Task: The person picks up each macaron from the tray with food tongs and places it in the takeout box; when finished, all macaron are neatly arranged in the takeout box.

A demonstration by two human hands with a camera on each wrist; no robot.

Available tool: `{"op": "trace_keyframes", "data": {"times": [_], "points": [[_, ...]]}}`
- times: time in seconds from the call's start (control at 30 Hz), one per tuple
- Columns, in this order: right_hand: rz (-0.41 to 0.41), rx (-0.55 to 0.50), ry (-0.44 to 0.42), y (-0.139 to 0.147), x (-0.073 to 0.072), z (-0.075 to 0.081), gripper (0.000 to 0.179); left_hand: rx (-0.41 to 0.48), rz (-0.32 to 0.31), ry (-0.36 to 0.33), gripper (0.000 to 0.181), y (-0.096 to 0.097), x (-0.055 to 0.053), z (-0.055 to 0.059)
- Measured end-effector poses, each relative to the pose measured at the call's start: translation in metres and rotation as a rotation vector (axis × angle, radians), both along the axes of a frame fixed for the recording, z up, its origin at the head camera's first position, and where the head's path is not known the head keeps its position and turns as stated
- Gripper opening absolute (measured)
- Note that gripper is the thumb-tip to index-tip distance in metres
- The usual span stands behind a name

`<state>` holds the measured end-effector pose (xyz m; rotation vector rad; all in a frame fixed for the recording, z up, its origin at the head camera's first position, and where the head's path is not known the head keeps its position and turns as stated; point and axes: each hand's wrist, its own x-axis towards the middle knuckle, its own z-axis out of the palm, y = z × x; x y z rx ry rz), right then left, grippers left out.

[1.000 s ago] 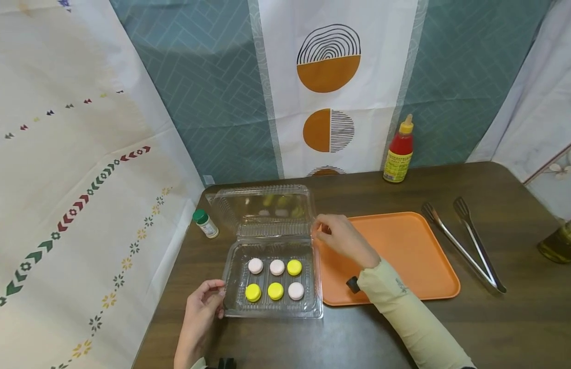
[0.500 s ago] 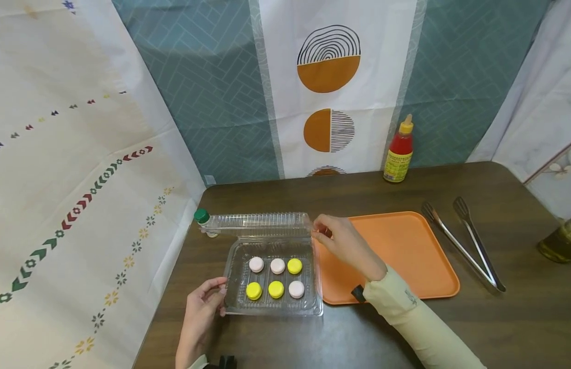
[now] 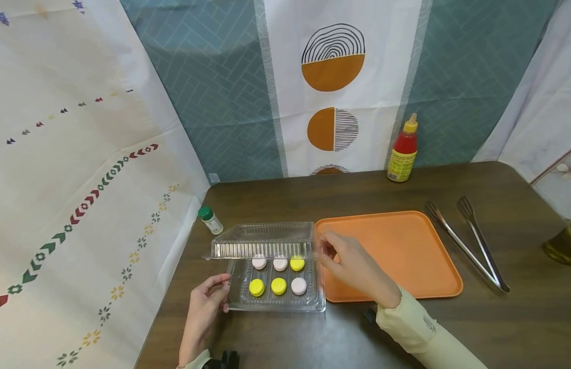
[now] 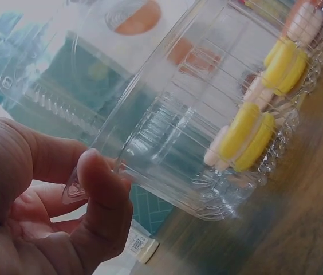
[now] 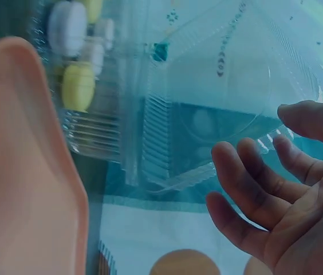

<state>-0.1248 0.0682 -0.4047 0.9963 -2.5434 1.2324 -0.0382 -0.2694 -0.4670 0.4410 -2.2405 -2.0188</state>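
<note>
A clear plastic clamshell container (image 3: 290, 308) sits on the table with several macarons in it, some yellow (image 3: 279, 286) and some pale pink (image 3: 299, 286). Its hinged lid (image 3: 267, 233) stands partway over the base, covering the back row in part. At the container's left side, my left hand (image 3: 204, 302) pinches the rim between thumb and fingers, as the left wrist view confirms. My right hand (image 3: 354, 264) holds the lid's right edge; in the right wrist view the thumb and fingers of this hand (image 5: 287, 195) lie about the lid's edge (image 5: 224, 109).
An orange tray (image 3: 391, 246) lies right of the container. Metal tongs (image 3: 472, 246) rest beyond it. A red sauce bottle (image 3: 402, 148) stands at the back, a green-capped jar (image 3: 210, 221) at the left and a dark bottle (image 3: 564, 243) at the far right.
The lid has swung from lying open at the back, up and forward over the base. My right hand has moved toward me with it. My left hand has stayed at the rim.
</note>
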Motion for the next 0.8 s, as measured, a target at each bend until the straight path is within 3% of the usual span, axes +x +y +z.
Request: {"op": "trace_keyframes", "data": {"times": [0.37,0.63,0.8], "points": [[0.089,0.093,-0.005,0.007,0.019,-0.023,0.017,-0.002,-0.018,0.017,0.029,-0.004,0.004,0.0],[0.126,0.125,0.124,0.012,0.024,-0.044,0.022,0.012,-0.037,0.021,0.069,-0.01,0.005,0.005],[0.132,0.153,0.172,0.012,0.027,-0.054,0.023,-0.022,-0.051,0.018,0.058,-0.011,0.009,0.009]]}}
